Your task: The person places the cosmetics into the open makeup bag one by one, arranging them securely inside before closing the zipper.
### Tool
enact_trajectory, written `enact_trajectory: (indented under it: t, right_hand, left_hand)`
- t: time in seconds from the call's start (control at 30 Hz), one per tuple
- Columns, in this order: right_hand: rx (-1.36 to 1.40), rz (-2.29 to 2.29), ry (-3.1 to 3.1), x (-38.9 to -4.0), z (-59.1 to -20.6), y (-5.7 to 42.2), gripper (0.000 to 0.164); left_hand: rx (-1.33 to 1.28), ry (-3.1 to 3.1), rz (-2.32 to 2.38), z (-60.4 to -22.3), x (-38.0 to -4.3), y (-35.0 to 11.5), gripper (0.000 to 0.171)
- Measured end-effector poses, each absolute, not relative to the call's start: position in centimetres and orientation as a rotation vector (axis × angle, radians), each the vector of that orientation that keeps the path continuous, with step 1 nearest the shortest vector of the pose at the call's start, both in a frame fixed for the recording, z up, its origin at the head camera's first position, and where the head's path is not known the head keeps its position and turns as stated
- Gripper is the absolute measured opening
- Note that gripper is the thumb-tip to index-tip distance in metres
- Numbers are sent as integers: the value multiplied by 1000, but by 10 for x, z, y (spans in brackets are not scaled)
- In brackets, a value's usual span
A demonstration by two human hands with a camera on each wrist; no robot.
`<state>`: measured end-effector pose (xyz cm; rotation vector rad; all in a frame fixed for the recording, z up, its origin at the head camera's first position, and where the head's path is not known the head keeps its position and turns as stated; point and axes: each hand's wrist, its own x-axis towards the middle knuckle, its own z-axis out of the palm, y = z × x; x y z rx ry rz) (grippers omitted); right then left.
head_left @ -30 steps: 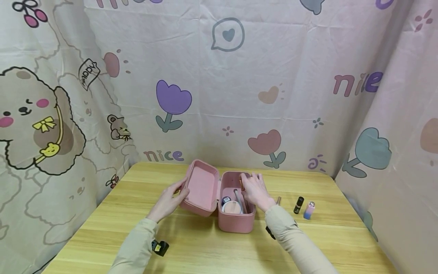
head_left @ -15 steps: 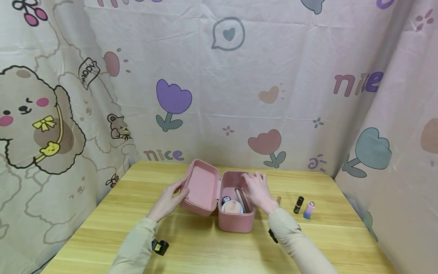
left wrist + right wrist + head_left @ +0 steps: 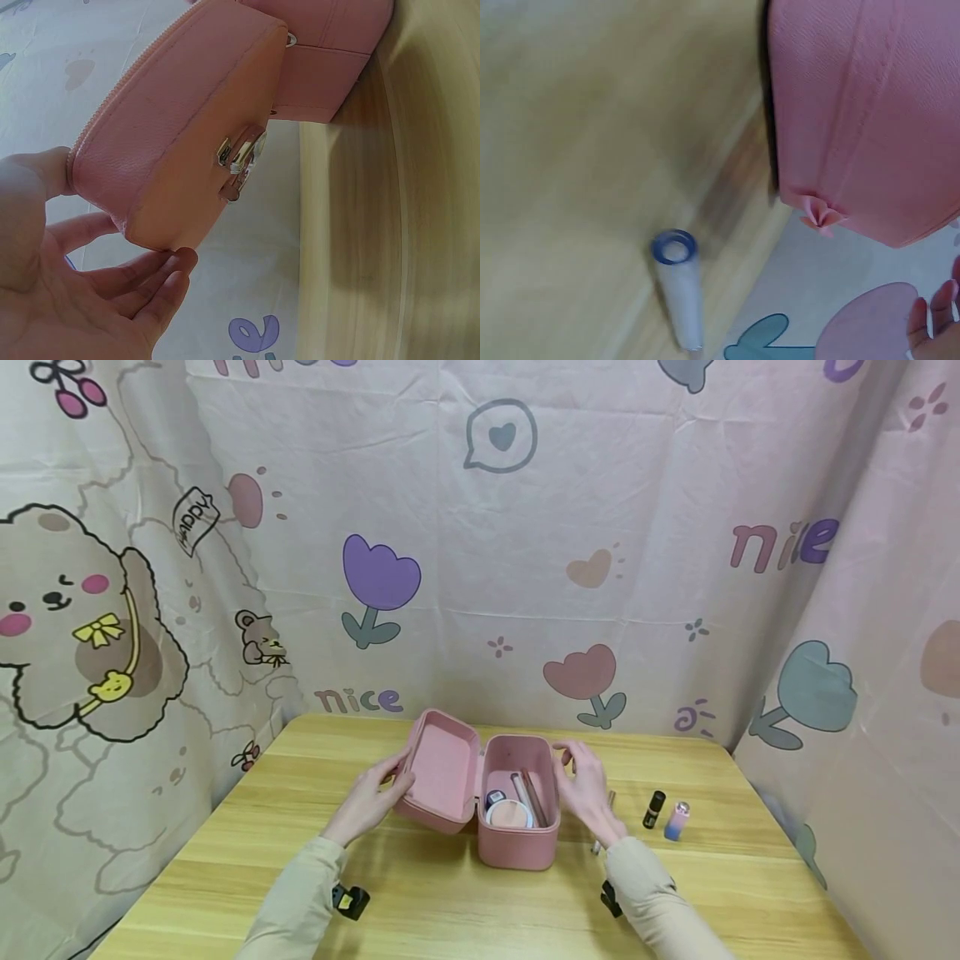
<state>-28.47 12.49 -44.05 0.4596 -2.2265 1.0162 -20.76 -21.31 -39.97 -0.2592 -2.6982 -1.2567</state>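
Note:
A pink cosmetic case stands on the table with its lid swung out to the left. My left hand holds that lid by its outer edge; in the left wrist view the thumb lies on the zipped rim and the fingers lie under it. Inside the case are a round compact, a small dark-topped container and slim sticks. Just outside the case's right wall is my right hand, fingers loosely bent, with nothing visible in them. A slender pale tube lies beneath that wrist.
Right of the right hand, a black tube and a pink-to-blue bottle are on the wooden table. A printed curtain hangs behind the table and along both sides.
My right hand has come out of the case and moved right, past its wall. A brown stick it had held upright now leans among the others inside. The left hand and lid stay put.

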Motion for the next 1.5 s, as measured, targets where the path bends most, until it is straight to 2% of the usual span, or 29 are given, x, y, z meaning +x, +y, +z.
enact_trajectory:
  t: [0.37,0.73,1.03,1.1,1.4,1.5]
  right_hand:
    - [296,1167,-2067,-278,-449,136,20]
    - [70,866,-2674,-274,-438,168,33]
    - [32,761,-2954,-273,-436,186,41]
    - [36,718,-2980,-274,-437,189,38]
    - [-83,664,-3192,-276,-441,194,7]
    - [-88,686,-3221,-276,-442,195,7]
  left_hand:
    - [-256,-2702,-1261,-400,-208,-213,57]
    - [-260,-2690,-1259,-402,-209,-214,56]
    - [-270,-2682,-1259,-402,-208,-213,55]
    - [-272,-2682,-1260,-402,-208,-213,55]
    - [-283,-2683,-1249,-402,-208,-214,55]
    - [-280,-2681,-1253,-402,-208,-214,56]
